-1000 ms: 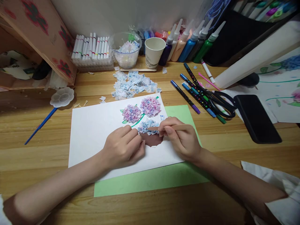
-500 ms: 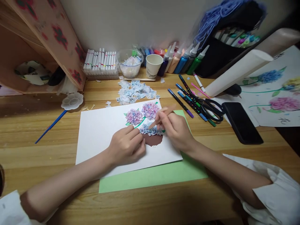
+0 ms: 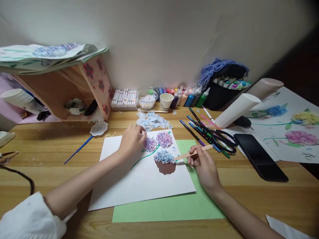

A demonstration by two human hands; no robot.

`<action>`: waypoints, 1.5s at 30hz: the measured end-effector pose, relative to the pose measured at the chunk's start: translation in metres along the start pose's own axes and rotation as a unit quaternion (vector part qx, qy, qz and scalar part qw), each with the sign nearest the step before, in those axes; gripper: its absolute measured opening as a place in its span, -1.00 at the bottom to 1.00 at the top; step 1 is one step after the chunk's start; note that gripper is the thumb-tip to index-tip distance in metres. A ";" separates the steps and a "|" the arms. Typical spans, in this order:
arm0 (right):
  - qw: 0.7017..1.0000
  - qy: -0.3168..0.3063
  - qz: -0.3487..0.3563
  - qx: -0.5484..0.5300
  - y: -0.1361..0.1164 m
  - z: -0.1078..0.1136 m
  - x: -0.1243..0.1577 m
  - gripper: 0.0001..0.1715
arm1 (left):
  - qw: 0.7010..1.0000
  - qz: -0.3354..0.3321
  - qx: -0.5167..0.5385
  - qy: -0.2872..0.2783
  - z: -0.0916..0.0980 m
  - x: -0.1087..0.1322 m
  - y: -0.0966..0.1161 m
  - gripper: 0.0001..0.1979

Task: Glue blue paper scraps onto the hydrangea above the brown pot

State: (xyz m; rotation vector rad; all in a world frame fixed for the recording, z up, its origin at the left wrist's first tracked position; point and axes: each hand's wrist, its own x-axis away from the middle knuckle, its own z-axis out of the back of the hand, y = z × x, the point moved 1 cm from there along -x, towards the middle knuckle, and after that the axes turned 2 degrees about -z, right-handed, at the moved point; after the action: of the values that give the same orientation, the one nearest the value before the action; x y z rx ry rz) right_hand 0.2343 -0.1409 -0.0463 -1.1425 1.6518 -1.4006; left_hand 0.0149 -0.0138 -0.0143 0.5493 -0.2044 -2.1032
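Observation:
My right hand (image 3: 203,166) grips a flat wooden craft stick (image 3: 193,153); its left tip is at the right edge of a blue paper-scrap flower (image 3: 163,156). That flower sits above a brown patch (image 3: 166,168) on a white sheet (image 3: 142,186). Over the sheet's upper left is my left hand (image 3: 131,142), fingers bent together, their tips partly hidden; anything in them I cannot make out. Two pink-purple scrap flowers (image 3: 164,139) with a green stem lie beside it. Just beyond my left hand spreads a pile of pale blue torn paper (image 3: 153,121).
Green paper (image 3: 169,212) lies under the sheet. To the right are pens (image 3: 191,132), black scissors (image 3: 228,141) and a phone (image 3: 260,156). Along the wall stand markers (image 3: 124,99), a tub of scraps (image 3: 147,101), a paper cup (image 3: 166,101) and paint bottles (image 3: 190,98). A blue brush (image 3: 78,149) lies left.
My left hand has moved from beside the blue flower up and left toward the torn paper. My right hand has drawn back right with the craft stick. The camera view has shifted.

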 end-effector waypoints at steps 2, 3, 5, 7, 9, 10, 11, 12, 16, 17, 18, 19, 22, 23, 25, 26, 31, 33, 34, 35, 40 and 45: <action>1.000 0.000 -0.012 -0.012 0.001 0.001 -0.001 -0.59 | 0.999 0.015 -0.040 -0.008 -0.001 -0.019 -0.012 -0.86; 1.000 0.000 -0.015 -0.014 0.001 0.001 -0.001 -0.59 | 0.998 0.017 -0.055 -0.020 -0.002 -0.027 -0.016 -0.85; 1.000 -0.001 -0.018 -0.015 0.000 0.002 0.000 -0.59 | 0.996 0.023 -0.064 -0.050 -0.005 -0.036 -0.022 -0.84; 1.000 -0.003 -0.020 -0.016 -0.002 0.002 0.002 -0.59 | 0.995 0.033 -0.053 -0.072 -0.008 -0.041 -0.025 -0.84; 1.000 -0.005 -0.022 -0.018 -0.002 0.003 0.004 -0.59 | 0.995 0.046 -0.040 -0.079 -0.010 -0.042 -0.027 -0.83; 1.000 -0.006 -0.023 -0.019 -0.002 0.002 0.004 -0.59 | 0.995 0.051 -0.036 -0.079 -0.010 -0.043 -0.028 -0.83; 0.999 -0.009 -0.024 -0.020 -0.002 0.002 0.005 -0.59 | 0.995 0.055 -0.031 -0.079 -0.010 -0.044 -0.029 -0.83; 0.999 -0.012 -0.025 -0.021 -0.001 0.002 0.005 -0.58 | 0.995 0.058 -0.025 -0.080 -0.010 -0.045 -0.031 -0.83; 0.999 -0.016 -0.032 -0.021 0.001 0.002 0.004 -0.58 | 0.993 0.067 0.026 -0.092 -0.010 -0.048 -0.038 -0.83; 0.999 -0.016 -0.035 -0.023 0.002 0.002 0.004 -0.58 | 0.992 0.072 0.041 -0.096 -0.009 -0.048 -0.040 -0.82; 0.999 -0.018 -0.039 -0.026 0.002 0.003 0.004 -0.58 | 0.991 0.077 0.055 -0.098 -0.008 -0.048 -0.041 -0.81; 0.999 -0.020 -0.042 -0.029 0.003 0.003 0.004 -0.58 | 0.989 0.081 0.067 -0.100 -0.007 -0.048 -0.042 -0.80; 0.998 -0.024 -0.049 -0.040 0.004 0.003 0.004 -0.58 | 0.987 0.085 0.089 -0.099 -0.003 -0.047 -0.044 -0.77; 0.998 -0.023 -0.050 -0.042 0.005 0.003 0.004 -0.58 | 0.987 0.085 0.093 -0.099 -0.001 -0.047 -0.045 -0.77; 0.997 -0.024 -0.051 -0.044 0.005 0.003 0.004 -0.58 | 0.987 0.086 0.099 -0.097 0.003 -0.047 -0.045 -0.78; 0.997 -0.024 -0.051 -0.044 0.005 0.003 0.004 -0.57 | 0.986 0.089 0.100 -0.096 0.005 -0.047 -0.045 -0.78; 0.997 -0.028 -0.050 -0.045 0.004 0.002 0.004 -0.57 | 0.985 0.100 0.103 -0.090 0.009 -0.049 -0.045 -0.76; 0.997 -0.029 -0.050 -0.046 0.004 0.002 0.004 -0.57 | 0.984 0.100 0.111 -0.096 0.008 -0.049 -0.044 -0.76; 0.997 -0.030 -0.050 -0.047 0.004 0.002 0.003 -0.57 | 0.983 0.099 0.116 -0.099 0.007 -0.049 -0.044 -0.76; 0.997 -0.031 -0.050 -0.047 0.004 0.002 0.003 -0.57 | 0.983 0.098 0.120 -0.102 0.006 -0.048 -0.044 -0.77; 0.997 -0.030 -0.048 -0.045 0.005 0.003 0.003 -0.56 | 0.982 0.089 0.131 -0.100 0.003 -0.049 -0.046 -0.80; 0.997 -0.030 -0.052 -0.041 0.005 0.004 0.004 -0.57 | 0.986 0.075 0.130 -0.075 0.008 -0.051 -0.049 -0.83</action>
State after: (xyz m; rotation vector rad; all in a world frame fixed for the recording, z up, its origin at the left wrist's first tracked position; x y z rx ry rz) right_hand 0.2356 -0.1459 -0.0520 -1.3221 1.6409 -1.3585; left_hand -0.0017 0.0553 -0.0092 0.5102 -0.5943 -1.9837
